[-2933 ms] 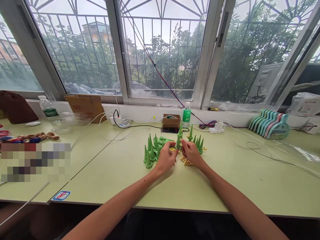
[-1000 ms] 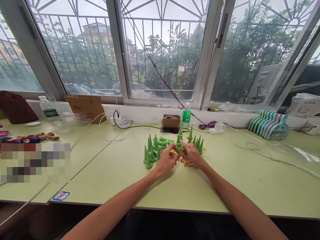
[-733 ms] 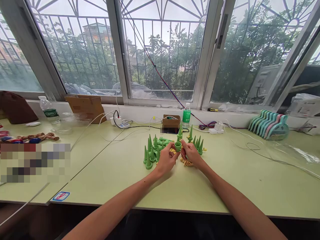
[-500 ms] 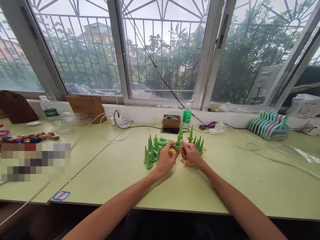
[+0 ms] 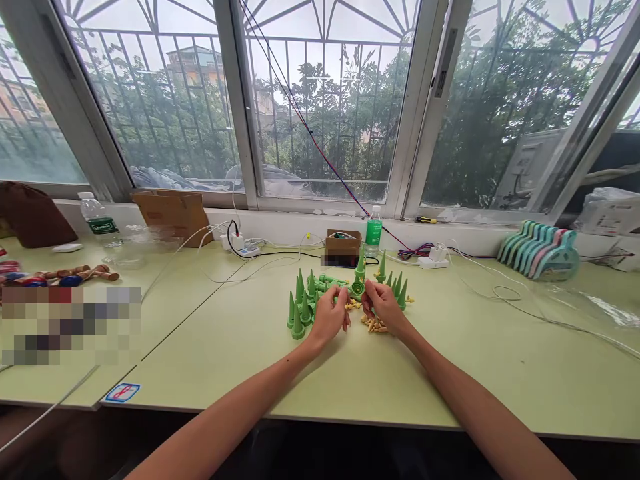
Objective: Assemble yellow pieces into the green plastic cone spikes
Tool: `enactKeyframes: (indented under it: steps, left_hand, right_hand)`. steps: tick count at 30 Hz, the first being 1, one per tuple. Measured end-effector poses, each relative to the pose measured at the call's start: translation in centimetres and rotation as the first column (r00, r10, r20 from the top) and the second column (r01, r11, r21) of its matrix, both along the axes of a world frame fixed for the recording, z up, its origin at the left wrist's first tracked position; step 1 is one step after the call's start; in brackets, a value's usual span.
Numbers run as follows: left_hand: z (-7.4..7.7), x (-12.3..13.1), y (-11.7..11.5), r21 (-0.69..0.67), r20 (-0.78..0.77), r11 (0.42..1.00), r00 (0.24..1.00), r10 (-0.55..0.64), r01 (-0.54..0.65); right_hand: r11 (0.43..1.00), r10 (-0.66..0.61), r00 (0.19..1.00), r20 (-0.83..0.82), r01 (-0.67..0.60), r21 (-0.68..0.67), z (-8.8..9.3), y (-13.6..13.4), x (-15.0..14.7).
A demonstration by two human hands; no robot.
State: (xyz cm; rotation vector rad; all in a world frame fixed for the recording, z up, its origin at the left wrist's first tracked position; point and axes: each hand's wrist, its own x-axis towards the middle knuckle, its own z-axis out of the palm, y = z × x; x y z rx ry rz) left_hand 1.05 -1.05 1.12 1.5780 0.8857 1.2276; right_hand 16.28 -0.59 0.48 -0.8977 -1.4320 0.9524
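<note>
At the middle of the pale green table, my right hand pinches a green cone spike with its round open end facing me. My left hand sits just left of it, fingers curled, its fingertips beside the spike; I cannot see anything in them. Small yellow pieces lie under and between both hands. Several green spikes stand upright to the left. More upright spikes stand behind my right hand.
A green-labelled bottle and a small brown box stand behind the spikes. White cables and power strips run along the sill. Stacked pastel trays sit far right. A cardboard box and bottle are at left.
The spike turned from upright to open end facing me. My left hand has just drawn back and down from it, leaving it in my right hand.
</note>
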Motion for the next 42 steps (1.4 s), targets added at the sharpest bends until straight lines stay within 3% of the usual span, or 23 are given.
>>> enactKeyframes:
  steps: [6,12,18,26,33,42]
  left_hand:
    - [-0.1,-0.1,0.1,-0.216,0.124,0.96,0.98,-0.154,0.178]
    - [-0.3,-0.2,0.1,-0.211,0.147,0.943,0.962,-0.228,0.256]
    - [-0.2,-0.3,0.1,-0.186,0.105,0.949,0.965,-0.24,0.256]
    - [-0.3,-0.3,-0.3,-0.034,-0.015,0.972,0.973,-0.231,0.231]
    - [-0.3,-0.4,-0.8,0.122,-0.203,0.985,0.974,-0.097,0.124]
    - [-0.6,-0.3,-0.7,0.374,-0.29,0.925,0.956,0.05,0.065]
  right_hand:
    - [0.997,0.066,0.993,0.099,-0.07,0.038,0.0,-0.2,0.0]
    - [0.996,0.065,0.99,0.126,-0.071,0.045,-0.1,-0.1,0.3]
    - [0.997,0.061,0.985,0.162,-0.068,0.035,-0.3,0.1,0.4]
    - [0.999,0.045,0.989,0.139,-0.044,-0.008,-0.5,0.3,0.5]
    - [1.0,0.007,0.991,0.134,-0.006,-0.006,-0.6,0.3,0.6]
    - [0.997,-0.076,0.966,0.249,0.065,0.05,-0.2,0.1,0.7]
